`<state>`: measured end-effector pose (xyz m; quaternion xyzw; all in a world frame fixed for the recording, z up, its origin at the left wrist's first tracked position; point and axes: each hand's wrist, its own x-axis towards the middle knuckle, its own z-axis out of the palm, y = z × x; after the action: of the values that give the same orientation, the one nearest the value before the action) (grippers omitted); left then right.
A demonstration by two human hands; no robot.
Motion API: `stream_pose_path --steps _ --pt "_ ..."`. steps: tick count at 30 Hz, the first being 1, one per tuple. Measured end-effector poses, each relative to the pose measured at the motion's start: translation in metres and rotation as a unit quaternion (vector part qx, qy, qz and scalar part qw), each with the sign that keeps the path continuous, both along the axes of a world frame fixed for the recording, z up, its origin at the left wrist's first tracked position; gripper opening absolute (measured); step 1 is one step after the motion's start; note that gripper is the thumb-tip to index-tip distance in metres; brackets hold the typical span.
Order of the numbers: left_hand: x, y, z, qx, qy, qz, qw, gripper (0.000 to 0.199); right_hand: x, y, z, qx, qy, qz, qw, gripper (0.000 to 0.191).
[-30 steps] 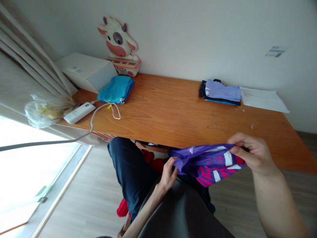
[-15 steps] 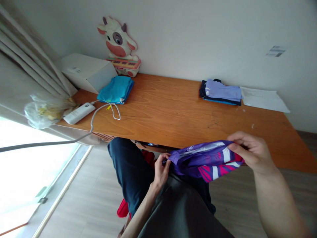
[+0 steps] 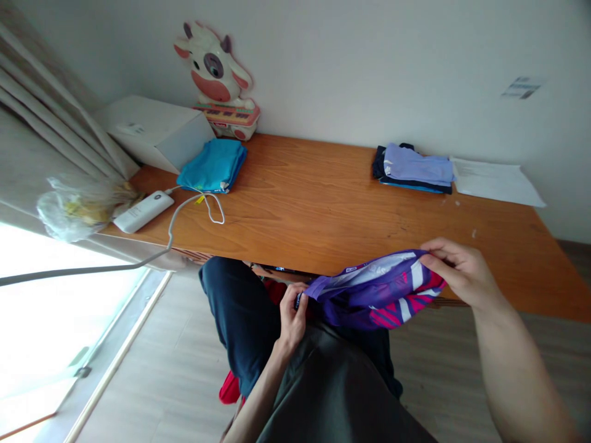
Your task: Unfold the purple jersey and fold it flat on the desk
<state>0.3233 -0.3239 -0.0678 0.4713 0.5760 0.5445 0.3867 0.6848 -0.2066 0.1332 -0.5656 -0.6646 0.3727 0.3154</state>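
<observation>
A purple garment (image 3: 369, 292) with pink and white stripes is stretched between both my hands, just in front of the near edge of the wooden desk (image 3: 323, 209). My left hand (image 3: 292, 314) pinches its left end low over my lap. At the desk's edge, my right hand (image 3: 455, 271) grips its right end, held a little higher. The cloth sags slightly in the middle.
On the desk lie a folded blue cloth (image 3: 212, 166), a stack of folded clothes (image 3: 413, 169), papers (image 3: 496, 181), a white box (image 3: 152, 129), a cow-shaped toy (image 3: 217, 77), a white power bank with cable (image 3: 141, 211). Curtain and a plastic bag (image 3: 74, 206) hang at the left.
Both hands have pulled the purple garment wider apart and lifted it slightly toward the desk edge. My left hand slid left; the cloth now hangs flatter.
</observation>
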Motion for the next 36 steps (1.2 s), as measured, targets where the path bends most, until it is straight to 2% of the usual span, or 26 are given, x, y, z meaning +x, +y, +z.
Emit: stream_pose_path --steps 3,8,15,23,30,33,36 --pt "-0.008 0.002 -0.001 -0.020 -0.009 -0.010 1.000 0.043 0.001 0.006 -0.005 -0.012 0.001 -0.010 1.000 0.026" --pt "-0.012 0.009 -0.006 -0.094 -0.073 -0.078 0.990 0.050 0.004 0.015 -0.020 -0.017 -0.004 0.008 1.000 0.030" --pt "-0.007 0.010 -0.008 -0.076 0.020 -0.117 0.990 0.037 0.006 0.026 -0.034 0.013 -0.051 -0.005 0.999 0.034" --pt "-0.009 0.006 -0.011 -0.032 0.019 -0.028 0.999 0.032 0.015 0.024 -0.039 0.056 -0.078 -0.028 0.995 0.030" --pt "-0.016 0.013 -0.010 -0.053 0.014 -0.038 0.998 0.040 0.011 0.025 -0.044 0.056 -0.099 -0.015 0.993 0.029" --pt "-0.015 0.013 -0.011 -0.065 0.007 -0.040 0.997 0.040 0.012 0.027 -0.049 0.032 -0.104 -0.003 0.994 0.032" --pt "-0.015 0.012 -0.009 -0.078 -0.008 -0.046 0.996 0.042 0.016 0.030 -0.056 -0.011 -0.101 0.039 0.994 0.036"
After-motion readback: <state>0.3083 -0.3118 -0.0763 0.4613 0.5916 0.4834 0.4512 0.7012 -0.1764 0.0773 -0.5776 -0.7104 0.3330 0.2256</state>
